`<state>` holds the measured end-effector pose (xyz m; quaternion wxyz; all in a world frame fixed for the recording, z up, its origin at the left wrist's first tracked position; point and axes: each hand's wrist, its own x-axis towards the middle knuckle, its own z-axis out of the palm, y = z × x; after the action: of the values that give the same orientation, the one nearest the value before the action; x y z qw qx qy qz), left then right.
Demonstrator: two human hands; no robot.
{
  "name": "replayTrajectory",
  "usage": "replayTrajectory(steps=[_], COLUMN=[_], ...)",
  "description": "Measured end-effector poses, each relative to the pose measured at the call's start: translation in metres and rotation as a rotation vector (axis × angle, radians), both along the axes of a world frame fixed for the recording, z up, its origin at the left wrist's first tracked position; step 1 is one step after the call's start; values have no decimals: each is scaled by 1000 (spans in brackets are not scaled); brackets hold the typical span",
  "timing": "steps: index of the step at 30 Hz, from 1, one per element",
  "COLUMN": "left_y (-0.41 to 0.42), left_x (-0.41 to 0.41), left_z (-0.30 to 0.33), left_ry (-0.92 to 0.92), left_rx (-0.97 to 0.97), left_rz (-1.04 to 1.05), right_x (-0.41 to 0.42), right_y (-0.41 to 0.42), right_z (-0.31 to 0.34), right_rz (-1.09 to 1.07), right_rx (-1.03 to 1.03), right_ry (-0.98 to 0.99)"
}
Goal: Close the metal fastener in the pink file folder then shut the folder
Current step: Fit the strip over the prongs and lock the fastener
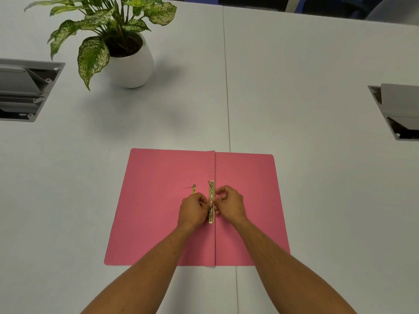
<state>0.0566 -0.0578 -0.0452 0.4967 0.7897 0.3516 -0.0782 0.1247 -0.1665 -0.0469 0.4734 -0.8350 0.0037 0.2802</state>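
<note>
Two bare forearms reach in from the near edge and converge at centre, the left hand (194, 206) curled in a loose fist, the right hand (230, 203) bent beside it, their fingertips pinched and almost touching

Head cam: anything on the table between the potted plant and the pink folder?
No. In the head view the table is bare between the potted plant and the pink folder's far edge; only the plant's soft shadow falls there.
</note>
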Motion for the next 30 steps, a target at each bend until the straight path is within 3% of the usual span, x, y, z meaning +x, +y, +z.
replayTrajectory(steps=[9,14,19,30], left_y=[-4,-6,-4,0], left_x=[-1,1,5,13], left_z=[3,5,7,8], left_ry=[13,21,58,124], left_rx=[50,101,76,76], left_rz=[-1,-21,-35,-101], right_x=[3,11,30,59], right_y=[2,5,16,49], right_z=[-2,2,11,34], right_rz=[26,112,325,1026], right_rx=[-34,-98,-162,-577], right_ry=[-25,-178,-312,-666])
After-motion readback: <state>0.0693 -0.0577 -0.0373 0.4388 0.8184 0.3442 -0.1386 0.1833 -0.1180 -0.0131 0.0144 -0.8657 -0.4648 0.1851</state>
